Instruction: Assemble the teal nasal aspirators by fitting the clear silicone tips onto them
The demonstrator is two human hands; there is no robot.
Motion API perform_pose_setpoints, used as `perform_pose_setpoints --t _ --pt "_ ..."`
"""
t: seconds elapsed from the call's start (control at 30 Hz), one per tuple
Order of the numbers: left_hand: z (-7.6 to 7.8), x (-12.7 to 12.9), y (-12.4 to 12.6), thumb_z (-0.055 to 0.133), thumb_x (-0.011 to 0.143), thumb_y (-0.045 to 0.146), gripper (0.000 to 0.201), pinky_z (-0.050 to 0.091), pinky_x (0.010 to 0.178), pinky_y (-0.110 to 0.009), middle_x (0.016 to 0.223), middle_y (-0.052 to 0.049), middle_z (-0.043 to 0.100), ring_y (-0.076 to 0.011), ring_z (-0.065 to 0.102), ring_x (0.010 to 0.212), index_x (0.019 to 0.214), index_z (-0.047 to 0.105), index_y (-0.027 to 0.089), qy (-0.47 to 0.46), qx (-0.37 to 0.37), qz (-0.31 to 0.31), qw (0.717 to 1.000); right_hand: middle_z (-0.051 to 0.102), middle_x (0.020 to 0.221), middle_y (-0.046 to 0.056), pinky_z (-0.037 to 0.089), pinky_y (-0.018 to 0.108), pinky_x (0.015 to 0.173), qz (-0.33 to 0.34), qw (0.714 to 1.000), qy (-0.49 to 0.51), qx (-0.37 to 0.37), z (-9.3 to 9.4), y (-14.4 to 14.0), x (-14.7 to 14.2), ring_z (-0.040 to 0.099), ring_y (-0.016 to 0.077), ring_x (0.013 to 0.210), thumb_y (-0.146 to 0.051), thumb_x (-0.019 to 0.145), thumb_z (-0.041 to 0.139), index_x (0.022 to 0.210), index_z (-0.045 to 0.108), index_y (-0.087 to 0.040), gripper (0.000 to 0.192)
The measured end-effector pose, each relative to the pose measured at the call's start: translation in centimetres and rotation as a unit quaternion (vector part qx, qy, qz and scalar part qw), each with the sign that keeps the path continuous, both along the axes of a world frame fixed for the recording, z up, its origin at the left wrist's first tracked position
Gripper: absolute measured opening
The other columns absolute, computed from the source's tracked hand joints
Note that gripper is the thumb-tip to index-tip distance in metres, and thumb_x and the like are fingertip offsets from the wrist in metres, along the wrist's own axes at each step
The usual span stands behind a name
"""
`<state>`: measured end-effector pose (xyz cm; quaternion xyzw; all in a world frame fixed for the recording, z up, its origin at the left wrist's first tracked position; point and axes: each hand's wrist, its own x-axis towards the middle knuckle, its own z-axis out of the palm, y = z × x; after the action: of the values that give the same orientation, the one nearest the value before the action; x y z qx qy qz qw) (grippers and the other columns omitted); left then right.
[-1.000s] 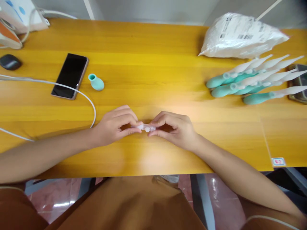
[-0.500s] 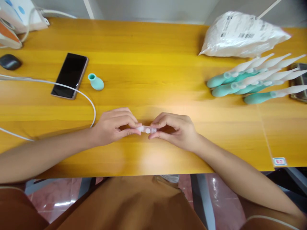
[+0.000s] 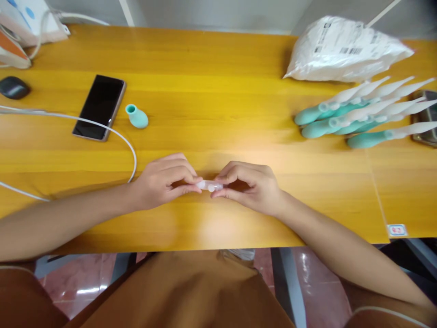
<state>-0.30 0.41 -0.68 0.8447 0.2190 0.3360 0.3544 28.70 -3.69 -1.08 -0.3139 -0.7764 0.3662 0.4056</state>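
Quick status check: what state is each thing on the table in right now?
Clear piece: pinched at both ends, held low over the table.
Left hand: fingers shut on the piece.
Right hand: fingers shut on the piece.
Teal bulb: lying on its side, alone.
Phone: screen dark, lying flat.
Teal droppers: lying piled together.
White bag: lying flat; whether it is sealed cannot be told.

Both hands [image 3: 167, 181] [image 3: 251, 187] fingertip to fingertip, forearms angled inward
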Motion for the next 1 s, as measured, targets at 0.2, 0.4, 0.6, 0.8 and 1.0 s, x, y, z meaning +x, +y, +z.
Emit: perform_pose_setpoints --t 0.2,0.4,0.6,0.8,1.0 --pt "-0.10 -0.10 -0.25 0.081 0.112 0.035 0.013 0.063 0.079 -0.032 0.096 -0.002 0.086 -0.0185 0.080 0.088 0.101 0.078 0.027 0.014 -0.005 0.015 1.000 0.087 0.097 0.008 0.067 0.028 0.069 0.002 1.000 0.004 -0.009 -0.03 -0.04 0.07 0.085 0.0191 0.082 -0.030 0.099 0.095 0.102 0.080 -0.020 0.018" --pt "0.06 0.03 -0.38 0.085 0.108 0.026 0.010 0.062 0.078 -0.030 0.096 -0.002 0.086 -0.0171 0.078 0.086 0.104 0.076 0.026 -0.003 0.025 0.007 1.000 0.086 0.097 0.008 0.067 0.027 0.069 0.002 1.000 0.006 -0.008 -0.36 -0.02 0.03 0.084 0.0176 0.081 -0.032 0.100 0.094 0.101 0.079 -0.020 0.020" --pt "0.02 0.06 -0.48 0.084 0.109 0.027 0.009 0.061 0.076 -0.030 0.097 -0.001 0.086 -0.0169 0.078 0.085 0.105 0.076 0.027 0.000 0.038 0.008 0.999 0.085 0.095 0.007 0.067 0.027 0.071 0.004 1.000 0.009 -0.007 -0.31 -0.08 0.01 0.085 0.0175 0.082 -0.029 0.099 0.095 0.101 0.078 -0.020 0.019" --pt "0.03 0.08 -0.57 0.083 0.109 0.025 0.008 0.062 0.076 -0.030 0.096 -0.001 0.086 -0.0172 0.078 0.084 0.105 0.076 0.026 0.003 0.052 0.009 0.999 0.086 0.097 0.008 0.067 0.027 0.071 0.001 1.000 0.010 -0.006 -0.29 -0.14 -0.02 0.084 0.0178 0.082 -0.029 0.099 0.095 0.101 0.078 -0.020 0.019" --pt "0.02 0.21 -0.66 0.084 0.109 0.024 0.009 0.063 0.077 -0.030 0.093 -0.001 0.085 -0.0158 0.075 0.079 0.106 0.075 0.024 -0.001 0.075 0.007 0.997 0.085 0.094 0.007 0.066 0.026 0.069 0.002 1.000 0.010 0.001 -0.33 -0.19 -0.03 0.084 0.0175 0.082 -0.026 0.097 0.096 0.099 0.077 -0.020 0.021"
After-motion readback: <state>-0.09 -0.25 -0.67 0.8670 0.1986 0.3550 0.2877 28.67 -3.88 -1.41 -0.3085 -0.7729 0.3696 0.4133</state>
